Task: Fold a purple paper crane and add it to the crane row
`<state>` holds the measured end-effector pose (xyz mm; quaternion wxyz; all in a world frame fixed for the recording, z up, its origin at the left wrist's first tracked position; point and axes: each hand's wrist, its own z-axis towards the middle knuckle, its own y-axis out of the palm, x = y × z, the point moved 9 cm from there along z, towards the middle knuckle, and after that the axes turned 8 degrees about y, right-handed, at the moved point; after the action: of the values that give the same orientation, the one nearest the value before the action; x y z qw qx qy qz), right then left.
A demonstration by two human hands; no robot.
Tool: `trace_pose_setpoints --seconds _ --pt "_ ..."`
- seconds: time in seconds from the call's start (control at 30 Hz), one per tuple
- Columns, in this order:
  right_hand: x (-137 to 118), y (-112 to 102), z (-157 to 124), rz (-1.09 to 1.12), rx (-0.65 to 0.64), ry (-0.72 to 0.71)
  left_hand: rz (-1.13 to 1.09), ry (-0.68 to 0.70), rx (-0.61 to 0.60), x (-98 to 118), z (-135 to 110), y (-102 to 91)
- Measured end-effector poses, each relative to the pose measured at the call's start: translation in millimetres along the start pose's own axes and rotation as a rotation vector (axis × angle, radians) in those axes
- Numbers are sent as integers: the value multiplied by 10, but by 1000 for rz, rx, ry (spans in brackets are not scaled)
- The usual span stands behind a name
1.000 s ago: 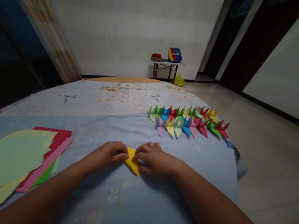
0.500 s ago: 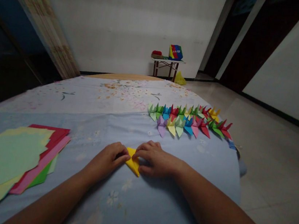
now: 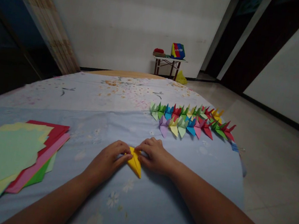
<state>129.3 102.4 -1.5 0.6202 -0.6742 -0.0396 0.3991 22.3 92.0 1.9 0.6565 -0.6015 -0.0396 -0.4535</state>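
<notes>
A pointed yellow origami paper fold (image 3: 134, 162), light and soft-creased, best held by its edges, lies at twelve o'clock between the left hand (image 3: 107, 159) and right hand (image 3: 155, 158), whose curled fingers (image 3: 147, 142) grasp its upper edges.

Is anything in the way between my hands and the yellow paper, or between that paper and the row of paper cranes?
Nothing visible stands in the way. Your left hand and right hand both reach the folded yellow paper directly, one on each side. Between the paper and the row of paper cranes, only the blue tablecloth lies.
</notes>
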Motion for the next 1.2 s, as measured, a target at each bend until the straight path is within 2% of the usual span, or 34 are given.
trace_pose_setpoints --seconds 0.43,1.03,1.2 --pt "26 -16 -31 -67 11 16 -104 48 -10 24 56 55" --pt "71 18 -24 -32 4 41 47 43 -33 54 61 138" --pt "67 11 -23 -37 9 41 171 64 -7 84 39 124"
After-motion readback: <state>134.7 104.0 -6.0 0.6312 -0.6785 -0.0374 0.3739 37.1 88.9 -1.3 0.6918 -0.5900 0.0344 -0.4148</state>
